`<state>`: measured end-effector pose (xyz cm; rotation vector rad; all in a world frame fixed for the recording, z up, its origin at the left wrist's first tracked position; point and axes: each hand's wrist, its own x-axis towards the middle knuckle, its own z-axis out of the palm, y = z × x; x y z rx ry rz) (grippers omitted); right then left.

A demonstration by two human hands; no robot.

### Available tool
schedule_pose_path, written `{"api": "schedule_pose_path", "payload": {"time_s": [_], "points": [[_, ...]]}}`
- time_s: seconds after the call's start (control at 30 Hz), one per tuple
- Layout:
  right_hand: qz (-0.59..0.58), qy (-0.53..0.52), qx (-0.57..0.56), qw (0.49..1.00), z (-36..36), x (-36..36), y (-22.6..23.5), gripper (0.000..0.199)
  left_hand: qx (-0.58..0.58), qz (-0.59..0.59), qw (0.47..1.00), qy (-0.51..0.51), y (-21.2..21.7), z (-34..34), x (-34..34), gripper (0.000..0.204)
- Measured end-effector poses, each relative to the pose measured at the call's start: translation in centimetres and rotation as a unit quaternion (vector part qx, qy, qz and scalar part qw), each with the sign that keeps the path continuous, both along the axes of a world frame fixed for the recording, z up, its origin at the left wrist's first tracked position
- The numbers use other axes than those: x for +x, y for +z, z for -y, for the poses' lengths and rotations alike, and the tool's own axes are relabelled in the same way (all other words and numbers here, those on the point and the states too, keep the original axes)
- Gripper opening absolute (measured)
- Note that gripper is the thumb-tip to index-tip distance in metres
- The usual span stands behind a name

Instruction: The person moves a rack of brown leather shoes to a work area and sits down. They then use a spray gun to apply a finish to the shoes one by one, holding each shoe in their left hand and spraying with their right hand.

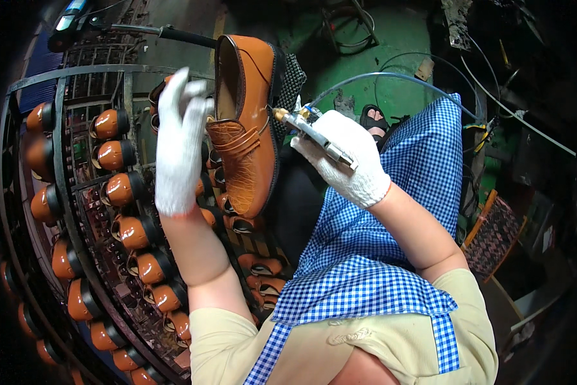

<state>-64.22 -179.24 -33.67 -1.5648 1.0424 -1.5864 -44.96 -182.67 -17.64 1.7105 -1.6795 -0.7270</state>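
Note:
A brown leather loafer (pixel 245 151) with a dark sole is tilted toe-down in front of me. My left hand (pixel 178 151), in a white knit glove, is raised beside the shoe's opening with its fingers apart; whether a fingertip touches the leather I cannot tell. In my right hand (pixel 346 147), also gloved, is a small metal spray gun (pixel 314 136) with a brass nozzle. The nozzle points at the side of the loafer, close to its sole. What holds the shoe up is hidden behind it.
Metal racks (pixel 60 147) on the left hold rows of glossy brown shoes (pixel 134 231). A clear hose (pixel 391 74) arcs from the spray gun to the right. A black rod (pixel 185 36) reaches toward the loafer's heel. A woven-seat chair (pixel 494 234) stands at right.

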Motion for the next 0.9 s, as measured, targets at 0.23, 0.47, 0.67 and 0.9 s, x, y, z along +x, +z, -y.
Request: {"api": "schedule_pose_path", "payload": {"time_s": [0.23,0.47,0.67,0.9], "points": [[-0.069,0.007,-0.017,0.997,-1.8,-0.5,-0.9,0.024,0.036,-0.012,0.994,0.107,-4.2,-11.8,4.5,0.047],[-0.099,0.002,-0.037,0.994,-3.0,-0.3,-1.6,0.021,0.068,-0.008,0.994,0.09,-4.3,-14.4,3.9,0.054],[-0.109,0.094,0.064,0.988,-3.7,-2.6,-0.6,0.02,0.051,0.111,0.991,-0.058,-3.0,-14.1,2.1,0.048],[-0.147,0.125,0.051,0.98,-4.7,-5.4,-0.1,0.026,-0.023,0.322,0.917,-0.234,-1.2,-11.5,-0.6,0.056]]}}
